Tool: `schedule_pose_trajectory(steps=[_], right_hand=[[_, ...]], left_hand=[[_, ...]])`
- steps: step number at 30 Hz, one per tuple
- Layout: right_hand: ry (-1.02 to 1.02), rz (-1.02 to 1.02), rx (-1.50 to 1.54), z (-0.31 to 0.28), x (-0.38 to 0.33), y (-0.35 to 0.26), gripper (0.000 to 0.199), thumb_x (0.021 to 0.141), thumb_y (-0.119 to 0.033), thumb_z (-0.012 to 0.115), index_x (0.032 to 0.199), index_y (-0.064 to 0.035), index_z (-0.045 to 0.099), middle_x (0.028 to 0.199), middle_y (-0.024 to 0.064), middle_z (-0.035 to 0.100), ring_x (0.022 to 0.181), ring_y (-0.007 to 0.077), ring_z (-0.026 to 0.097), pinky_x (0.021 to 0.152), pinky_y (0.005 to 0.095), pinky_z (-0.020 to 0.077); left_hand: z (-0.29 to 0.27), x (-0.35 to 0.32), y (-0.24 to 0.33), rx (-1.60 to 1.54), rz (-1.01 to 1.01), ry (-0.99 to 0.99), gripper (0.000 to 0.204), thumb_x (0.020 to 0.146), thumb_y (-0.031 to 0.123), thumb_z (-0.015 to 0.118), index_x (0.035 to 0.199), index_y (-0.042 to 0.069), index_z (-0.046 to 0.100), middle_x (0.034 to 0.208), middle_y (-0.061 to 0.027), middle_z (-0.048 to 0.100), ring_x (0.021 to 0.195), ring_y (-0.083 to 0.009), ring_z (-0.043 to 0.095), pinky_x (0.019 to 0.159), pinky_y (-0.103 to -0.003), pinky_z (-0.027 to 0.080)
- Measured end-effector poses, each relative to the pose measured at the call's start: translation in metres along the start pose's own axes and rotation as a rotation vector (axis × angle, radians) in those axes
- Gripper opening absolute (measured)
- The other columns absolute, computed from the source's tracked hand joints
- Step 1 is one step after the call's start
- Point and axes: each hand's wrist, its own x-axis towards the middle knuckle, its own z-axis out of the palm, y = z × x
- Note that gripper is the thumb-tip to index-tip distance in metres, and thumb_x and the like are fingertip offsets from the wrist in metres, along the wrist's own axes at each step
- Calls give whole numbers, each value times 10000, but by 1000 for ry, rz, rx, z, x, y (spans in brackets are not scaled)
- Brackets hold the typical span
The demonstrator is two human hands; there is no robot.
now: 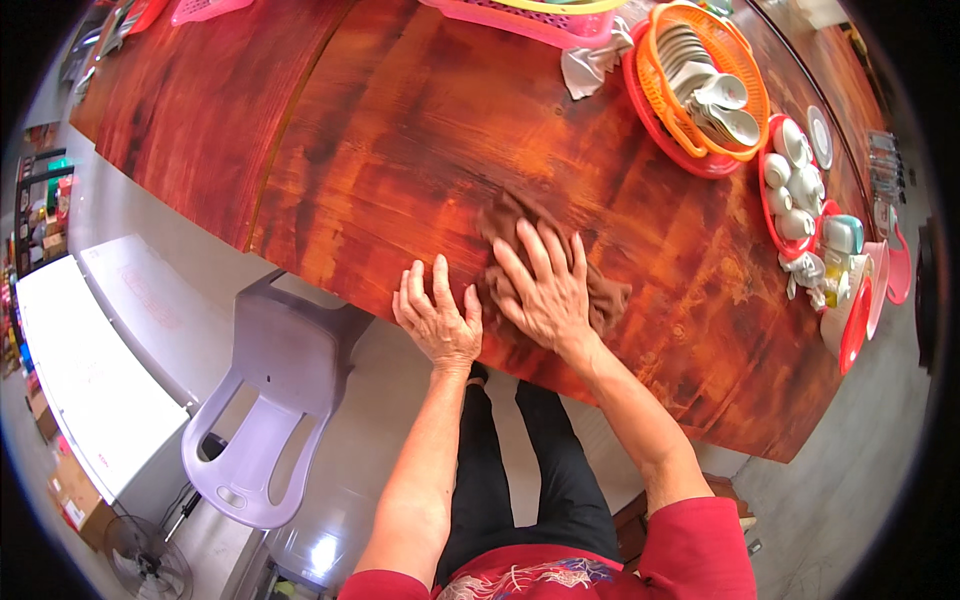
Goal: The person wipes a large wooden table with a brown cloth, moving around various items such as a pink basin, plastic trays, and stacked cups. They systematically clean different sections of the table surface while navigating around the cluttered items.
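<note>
A crumpled brown cloth point(522, 213) lies on the red-brown wooden table point(400, 150), close to the near edge. Spread over it is my right hand point(548, 285), palm down, its fingers stretched out and resting on the fabric. Folds of the cloth show beyond the fingertips and to the right of the hand. My left hand point(437, 312) rests at the table's near edge, left of the cloth, with its fingers apart and nothing in it.
An orange basket point(668, 100) of white spoons and dishes sits on a red tray at the far right. Nearer lie a red tray point(770, 205) of white cups and a red-handled item point(855, 325). A pink basket point(570, 30) stands at the far edge; a lilac chair point(285, 350) is left of me.
</note>
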Motion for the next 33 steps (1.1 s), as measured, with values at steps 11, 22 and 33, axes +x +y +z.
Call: schedule_pose_trajectory(steps=[11,22,33], right_hand=[[261,254,-107,36,194,12,632,881,-511,552,1403,-173,436,1496,178,312,1399,377,272,1100,647,201],[119,-333,33,64,234,-70,461,928,-509,480,1315,-260,481,1480,70,381,1398,288,315,1124,605,210],[48,-384,46,23,100,-30,439,911,-433,564,1305,-239,556,1457,48,446,1337,240,406,1127,508,230]], left_hand=[[-2,-3,0,-12,-44,-62,576,874,357,615,1383,114,498,1403,-146,415,1303,-325,382,1097,-523,268],[1,-5,0,-44,-65,-56,528,912,405,557,1366,138,525,1401,-141,429,1298,-325,383,1098,-507,270],[2,-11,-10,-114,-63,-29,486,922,374,538,1313,88,495,1410,-162,426,1312,-342,374,1099,-529,249]])
